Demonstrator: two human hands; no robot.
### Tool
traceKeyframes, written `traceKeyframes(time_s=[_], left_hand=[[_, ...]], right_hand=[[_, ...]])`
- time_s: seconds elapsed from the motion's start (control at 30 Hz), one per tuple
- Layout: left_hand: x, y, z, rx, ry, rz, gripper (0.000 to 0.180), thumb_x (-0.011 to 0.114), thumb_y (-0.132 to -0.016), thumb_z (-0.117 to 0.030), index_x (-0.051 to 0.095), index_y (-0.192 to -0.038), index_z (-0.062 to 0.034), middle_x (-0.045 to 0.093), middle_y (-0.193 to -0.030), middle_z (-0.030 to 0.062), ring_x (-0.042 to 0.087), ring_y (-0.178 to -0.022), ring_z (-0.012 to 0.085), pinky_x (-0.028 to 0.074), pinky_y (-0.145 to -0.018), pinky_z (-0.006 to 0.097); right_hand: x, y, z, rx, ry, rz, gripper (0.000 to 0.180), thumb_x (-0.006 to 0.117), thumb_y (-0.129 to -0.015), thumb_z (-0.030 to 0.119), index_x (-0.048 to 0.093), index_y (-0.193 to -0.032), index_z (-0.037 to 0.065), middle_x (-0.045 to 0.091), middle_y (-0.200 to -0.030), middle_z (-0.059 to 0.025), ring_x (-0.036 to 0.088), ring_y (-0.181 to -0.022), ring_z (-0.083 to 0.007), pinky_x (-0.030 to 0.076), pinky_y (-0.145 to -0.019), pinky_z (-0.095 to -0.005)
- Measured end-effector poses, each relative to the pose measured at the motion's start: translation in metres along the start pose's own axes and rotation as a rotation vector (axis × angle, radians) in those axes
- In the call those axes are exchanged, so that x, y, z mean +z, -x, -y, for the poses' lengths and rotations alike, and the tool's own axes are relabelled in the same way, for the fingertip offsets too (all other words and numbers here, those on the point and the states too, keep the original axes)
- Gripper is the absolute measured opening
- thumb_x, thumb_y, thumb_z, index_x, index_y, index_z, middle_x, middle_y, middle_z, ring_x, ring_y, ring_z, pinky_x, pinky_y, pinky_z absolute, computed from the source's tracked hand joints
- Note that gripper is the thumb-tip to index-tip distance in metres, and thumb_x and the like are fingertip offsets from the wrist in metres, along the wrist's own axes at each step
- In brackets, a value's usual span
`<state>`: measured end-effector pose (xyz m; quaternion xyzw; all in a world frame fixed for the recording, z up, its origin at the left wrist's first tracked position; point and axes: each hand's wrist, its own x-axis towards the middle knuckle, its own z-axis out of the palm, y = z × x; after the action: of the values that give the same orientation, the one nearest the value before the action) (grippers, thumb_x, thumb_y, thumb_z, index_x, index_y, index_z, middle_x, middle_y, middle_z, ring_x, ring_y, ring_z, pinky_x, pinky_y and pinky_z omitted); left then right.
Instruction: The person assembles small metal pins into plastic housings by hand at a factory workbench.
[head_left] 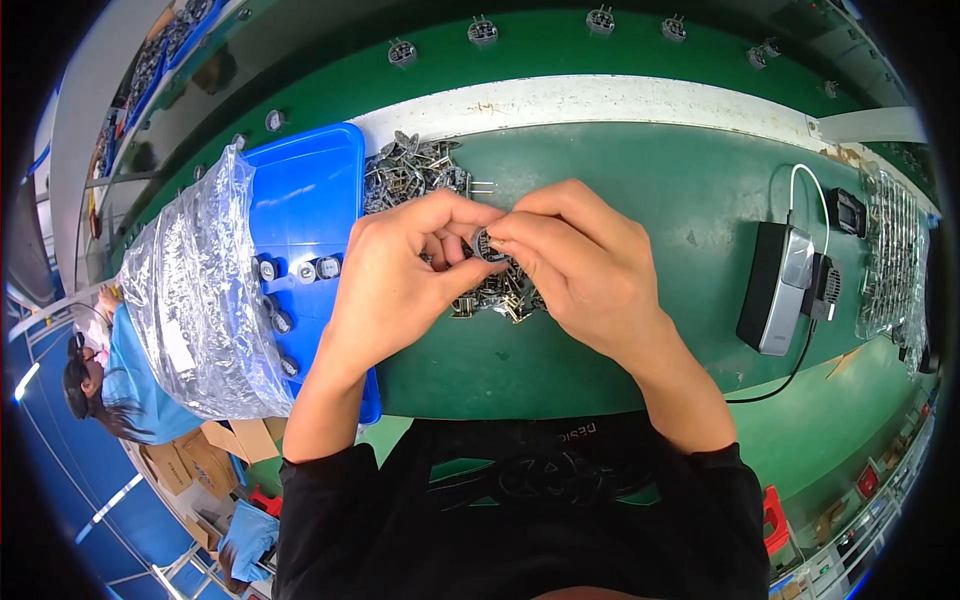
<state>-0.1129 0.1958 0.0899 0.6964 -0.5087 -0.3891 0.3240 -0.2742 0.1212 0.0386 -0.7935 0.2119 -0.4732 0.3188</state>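
At the far left of the frame another person [85, 375] in a light blue top sits low beside cardboard boxes [200, 455]. Next comes a crumpled clear plastic bag [195, 300], lying over the left part of a blue tray [310, 190] that rests on the green table [660, 170]; a few small round parts [300, 270] lie in the tray just right of the bag. At the upper middle of the frame a heap of small grey metal pieces [415, 170] sits just beside the tray's right edge and runs down under the hands. The left hand [400, 285] comes up from the lower edge, its fingers curled and its thumb and forefinger closed on a small round dark part [488, 245] at the centre of the frame. The right hand [585, 270] meets it from the other side, fingers bent, its fingertips pinched on the same part, so both hands grip it together just above the heap. Further right, well apart from the hands, a black and silver box-shaped device [775, 285] lies on the table with a white cable [805, 180] curving from its top. At the right edge of the frame a clear plastic tray [890, 255] holds rows of small metal parts.
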Motion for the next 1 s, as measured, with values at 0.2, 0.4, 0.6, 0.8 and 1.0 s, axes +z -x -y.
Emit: traceKeyframes(time_s=[0.2, 0.4, 0.6, 0.8, 1.0], left_hand=[[0.001, -0.006, 0.003, 0.047, -0.039, -0.030, 0.034, 0.078, -0.070, 0.005, 0.071, -0.102, -0.0050, 0.058, -0.067, 0.0002, 0.050, -0.057, 0.0056, 0.044, -0.054, 0.023], [0.003, -0.009, 0.009, 0.064, -0.053, -0.111, 0.033, 0.076, -0.071, 0.006, 0.072, -0.102, -0.0036, 0.062, -0.071, -0.0002, 0.052, -0.059, 0.0043, 0.045, -0.055, 0.022], [0.001, -0.003, 0.005, -0.014, 0.118, 0.027, 0.037, 0.072, -0.072, 0.014, 0.068, -0.107, 0.0025, 0.065, -0.088, 0.0029, 0.059, -0.073, 0.0058, 0.050, -0.067, 0.019], [0.006, -0.002, 0.010, 0.027, 0.100, -0.019, 0.035, 0.073, -0.071, 0.007, 0.071, -0.104, -0.0033, 0.066, -0.073, 0.0017, 0.061, -0.065, 0.0053, 0.049, -0.062, 0.021], [0.009, -0.003, 0.014, 0.024, 0.105, -0.012, 0.035, 0.073, -0.071, 0.007, 0.070, -0.105, -0.0034, 0.066, -0.075, 0.0024, 0.061, -0.066, 0.0058, 0.050, -0.062, 0.022]], right_hand=[[-0.002, 0.002, 0.000, -0.174, 0.329, 0.040, 0.023, 0.070, -0.065, -0.003, 0.066, -0.087, 0.002, 0.060, -0.082, -0.0043, 0.061, -0.063, -0.0164, 0.048, -0.048, -0.0256], [-0.004, -0.005, -0.001, -0.106, 0.197, -0.263, 0.022, 0.074, -0.069, -0.002, 0.068, -0.090, 0.001, 0.063, -0.082, -0.0083, 0.061, -0.060, -0.0178, 0.048, -0.048, -0.0260], [-0.002, -0.002, 0.000, -0.076, 0.119, -0.071, 0.018, 0.073, -0.068, -0.002, 0.066, -0.083, 0.004, 0.058, -0.078, -0.0026, 0.060, -0.059, -0.0152, 0.047, -0.046, -0.0264], [0.000, 0.002, -0.003, -0.096, 0.202, 0.001, 0.021, 0.069, -0.066, -0.002, 0.064, -0.084, 0.006, 0.054, -0.078, -0.0016, 0.057, -0.058, -0.0145, 0.046, -0.046, -0.0270], [-0.002, 0.003, 0.001, -0.156, 0.359, 0.069, 0.019, 0.066, -0.067, 0.006, 0.062, -0.085, 0.005, 0.052, -0.080, -0.0026, 0.055, -0.060, -0.0144, 0.045, -0.046, -0.0271]])
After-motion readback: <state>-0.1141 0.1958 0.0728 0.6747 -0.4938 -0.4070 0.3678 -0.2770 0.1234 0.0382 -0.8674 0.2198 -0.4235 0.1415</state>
